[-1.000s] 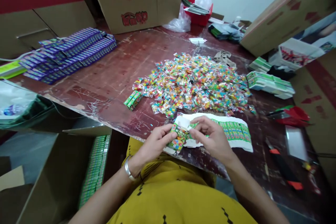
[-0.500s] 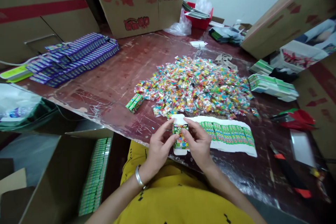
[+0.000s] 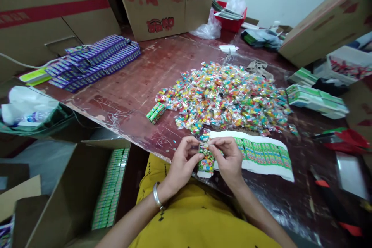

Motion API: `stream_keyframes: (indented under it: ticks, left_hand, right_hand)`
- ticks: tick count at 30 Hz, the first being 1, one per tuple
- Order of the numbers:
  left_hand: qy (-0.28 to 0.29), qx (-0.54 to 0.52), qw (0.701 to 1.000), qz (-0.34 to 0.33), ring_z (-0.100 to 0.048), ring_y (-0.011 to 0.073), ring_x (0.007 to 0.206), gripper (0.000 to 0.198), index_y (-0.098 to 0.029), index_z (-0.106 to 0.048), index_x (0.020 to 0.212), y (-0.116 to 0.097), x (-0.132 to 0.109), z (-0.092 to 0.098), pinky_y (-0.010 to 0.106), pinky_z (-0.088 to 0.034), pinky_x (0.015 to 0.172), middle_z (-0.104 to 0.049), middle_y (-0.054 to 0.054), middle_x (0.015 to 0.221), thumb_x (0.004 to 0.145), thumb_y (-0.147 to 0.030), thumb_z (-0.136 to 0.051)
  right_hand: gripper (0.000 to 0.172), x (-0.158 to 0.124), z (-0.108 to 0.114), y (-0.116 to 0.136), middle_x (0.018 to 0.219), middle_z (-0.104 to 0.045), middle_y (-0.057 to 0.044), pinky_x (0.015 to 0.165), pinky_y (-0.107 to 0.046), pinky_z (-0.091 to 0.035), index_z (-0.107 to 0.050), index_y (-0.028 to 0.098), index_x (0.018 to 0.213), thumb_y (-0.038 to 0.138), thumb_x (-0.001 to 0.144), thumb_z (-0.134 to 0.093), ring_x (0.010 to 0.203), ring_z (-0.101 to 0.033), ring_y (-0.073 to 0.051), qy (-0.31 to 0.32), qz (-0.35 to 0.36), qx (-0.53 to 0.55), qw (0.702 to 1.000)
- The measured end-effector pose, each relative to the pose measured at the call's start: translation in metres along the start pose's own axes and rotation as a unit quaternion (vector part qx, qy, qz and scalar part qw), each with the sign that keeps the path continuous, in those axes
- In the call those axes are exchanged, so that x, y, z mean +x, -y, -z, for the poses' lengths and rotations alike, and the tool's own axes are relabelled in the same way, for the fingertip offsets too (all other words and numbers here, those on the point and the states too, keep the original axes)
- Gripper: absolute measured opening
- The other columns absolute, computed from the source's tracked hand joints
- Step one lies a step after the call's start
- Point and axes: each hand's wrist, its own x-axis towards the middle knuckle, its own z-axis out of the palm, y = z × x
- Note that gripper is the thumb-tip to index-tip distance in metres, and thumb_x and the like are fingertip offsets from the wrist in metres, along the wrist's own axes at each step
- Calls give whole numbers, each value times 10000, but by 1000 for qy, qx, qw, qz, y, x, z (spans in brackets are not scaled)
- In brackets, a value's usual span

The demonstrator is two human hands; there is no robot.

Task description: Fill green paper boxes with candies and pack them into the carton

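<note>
Between my two hands, near the table's front edge, is a small green printed candy box [image 3: 206, 161]. My left hand [image 3: 186, 159] grips its left side and my right hand [image 3: 228, 157] its right side, fingers at the upper end. A white flap shows at the lower end; the upper flap is mostly hidden by my fingers. Just beyond lies a heap of small clear candy packets [image 3: 232, 95]. A row of flat green boxes [image 3: 264, 153] rests on white paper [image 3: 269, 167] beside my right hand. Two upright green boxes [image 3: 156, 112] stand left of the heap.
Stacked purple boxes [image 3: 95, 62] sit at the back left. Below the table edge, an open carton [image 3: 64, 186] holds rows of green boxes [image 3: 110, 190]. Large cartons [image 3: 162, 4] stand behind. At right lie stacked flat green cartons [image 3: 316, 100] and a black-and-red tool [image 3: 334, 205].
The upper white flap that stood up from the candy box is now folded down under my fingers. The whole view has shifted slightly, so things appear further right.
</note>
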Motion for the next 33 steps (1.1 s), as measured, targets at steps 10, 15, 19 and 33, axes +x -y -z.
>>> stream_keyframes:
  ticks: [10,15,19,33]
  left_hand:
    - [27,86,996,12,-644,177,981,380,-232,-476,1213,-11,-3,7,314,-523,893,-615,75,1130,864,-179,-617]
    - [49,72,996,36,-661,199,969,454,-224,-492,1290,-18,-1,5,332,-541,868,-622,106,1213,857,-196,-626]
    - [44,84,995,33,-658,208,1002,396,-224,-571,1262,-17,-2,5,324,-535,885,-637,87,1225,868,-199,-605]
    - [-110,74,989,61,-596,106,697,277,-167,-557,897,-10,-1,35,188,-496,593,-630,8,860,751,-289,-757]
  right_hand:
    - [269,27,13,15,763,-650,-24,650,-256,-479,-655,156,768,398,729,-766,703,-590,-133,157,-159,2,975]
    - [284,34,18,20,679,-622,-8,620,-252,-451,-642,151,688,409,767,-731,643,-556,-120,176,-151,-19,972]
    - [256,22,13,25,729,-619,-27,680,-278,-470,-638,174,666,355,845,-658,714,-579,-142,130,-45,-108,985]
    - [202,53,4,5,993,-651,-77,720,-296,-481,-612,199,1029,359,912,-569,884,-601,-194,167,98,-355,915]
